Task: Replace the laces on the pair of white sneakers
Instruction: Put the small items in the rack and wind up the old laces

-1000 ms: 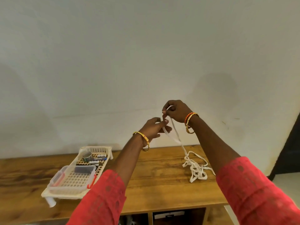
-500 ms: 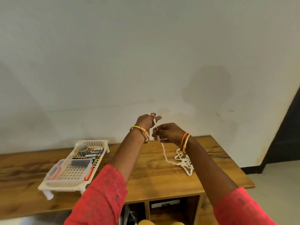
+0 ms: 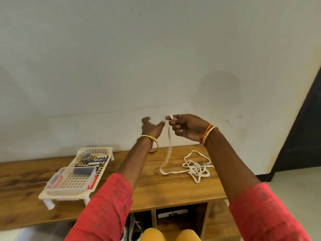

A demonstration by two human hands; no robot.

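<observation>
Pinching the lace [image 3: 168,150] end, our right hand [image 3: 188,126] held it raised over the table [image 3: 173,193]; the strand hung near-vertical, then ran right into a tangle near the far edge. Our left hand [image 3: 150,128], fingers spread and empty, sat just left of the strand, nearest it.

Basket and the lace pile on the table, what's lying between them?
In the head view, the left forearm crosses above that stretch, and the white lace hangs there from the right hand.
</observation>
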